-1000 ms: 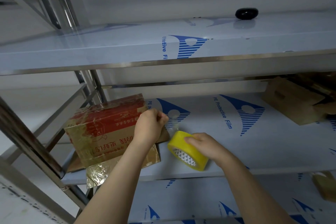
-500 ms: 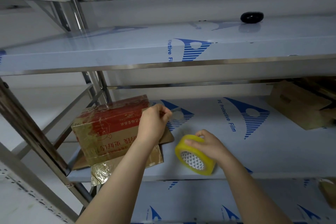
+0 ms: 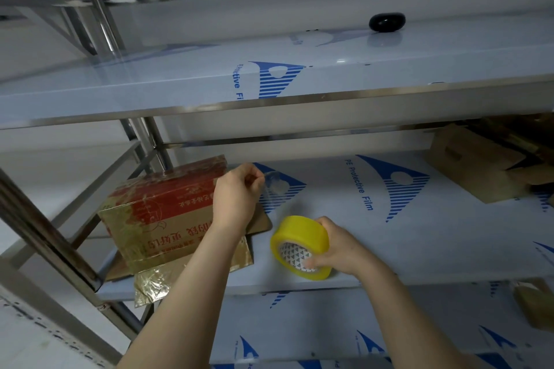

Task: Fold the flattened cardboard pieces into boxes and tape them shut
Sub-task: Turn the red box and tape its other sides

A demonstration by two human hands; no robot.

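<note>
Nearest us, the right hand [image 3: 338, 246] is wrapped over the yellow tape roll [image 3: 299, 241], fingers curled round its rim. The roll stands on edge near the front of the middle shelf [image 3: 419, 234].

Just beyond, the left hand [image 3: 236, 195] pinches the free end of the clear tape strip [image 3: 274, 186] between thumb and fingertips. The strip seems to run back down to the roll.

This hand sits in front of the right end of the red-and-gold box [image 3: 162, 213], which stands folded at the shelf's left end with a crumpled gold foil sheet [image 3: 156, 281] under it.

We judge the step to be taping: strip drawn, not yet laid. Next we would carry the end onto the box seam, strip taut, then press it down.

The surface is steel under slick, blue-printed protective film. Far right, brown cardboard pieces [image 3: 479, 165] wait. On the upper shelf [image 3: 180, 90] sits a small black object [image 3: 386, 22].
</note>
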